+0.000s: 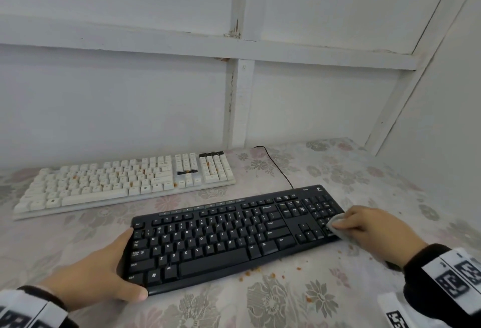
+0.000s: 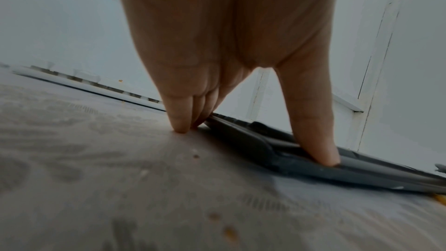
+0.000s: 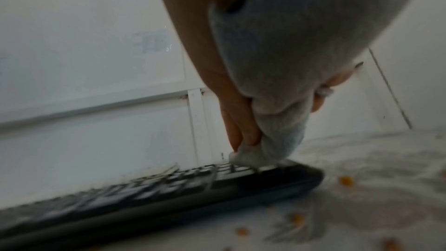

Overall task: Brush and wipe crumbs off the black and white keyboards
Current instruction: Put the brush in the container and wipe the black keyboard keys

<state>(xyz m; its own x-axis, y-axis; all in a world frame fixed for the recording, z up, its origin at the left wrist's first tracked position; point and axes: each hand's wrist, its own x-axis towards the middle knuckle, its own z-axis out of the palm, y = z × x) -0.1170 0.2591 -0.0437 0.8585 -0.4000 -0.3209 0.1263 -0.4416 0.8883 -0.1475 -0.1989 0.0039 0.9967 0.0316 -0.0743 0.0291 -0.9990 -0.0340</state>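
Note:
The black keyboard (image 1: pixel 221 244) lies slantwise on the near part of the table. My left hand (image 1: pixel 122 262) braces its left end: straight fingers (image 2: pixel 179 119) touch the table by the far corner, and the thumb (image 2: pixel 313 121) presses on the front rim. My right hand (image 1: pixel 364 226) grips a bunched pale grey cloth (image 1: pixel 337 223) and presses it on the number pad at the keyboard's right end. In the right wrist view the cloth (image 3: pixel 289 45) fills the palm and its tip touches the keys of the black keyboard (image 3: pixel 169 194). Behind, the white keyboard (image 1: pixel 117 184) carries orange crumbs.
Orange crumbs (image 1: pixel 272 275) lie scattered on the floral tablecloth (image 1: pixel 312 301) in front of and right of the black keyboard. A thin black cable (image 1: pixel 276 166) runs back toward the white panelled wall. Walls close off the table at the back and right.

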